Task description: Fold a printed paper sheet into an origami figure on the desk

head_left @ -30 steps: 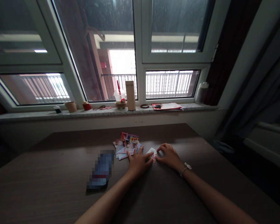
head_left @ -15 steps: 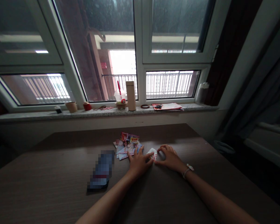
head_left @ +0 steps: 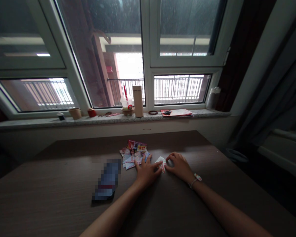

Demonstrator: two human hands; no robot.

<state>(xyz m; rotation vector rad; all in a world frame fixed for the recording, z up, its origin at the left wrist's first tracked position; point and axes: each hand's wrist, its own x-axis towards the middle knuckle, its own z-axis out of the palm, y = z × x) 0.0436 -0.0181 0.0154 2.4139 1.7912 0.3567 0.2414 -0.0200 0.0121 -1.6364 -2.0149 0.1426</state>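
A small piece of folded white paper (head_left: 160, 160) with red print lies on the table between my hands. My left hand (head_left: 147, 171) holds its left side with thumb and forefinger. The other fingers of that hand are spread and reach to the edge of a pile of colourful printed papers (head_left: 135, 153). At the paper's right edge, my right hand (head_left: 180, 167) is curled, thumb and forefinger gripping it. A bracelet circles the right wrist. Part of the folded paper is hidden under the left fingers.
A blurred dark phone-like object (head_left: 106, 181) lies left of my left forearm on the brown table (head_left: 51, 184). Along the windowsill stand a tan flask (head_left: 138, 102), a cup with a red straw (head_left: 126, 102), a paper cup (head_left: 75, 113), flat papers (head_left: 179, 113) and a bottle (head_left: 213, 98).
My right hand has shifted slightly left, its wrist turning inward and its thumb moving up along the folded paper. The left hand stays almost still.
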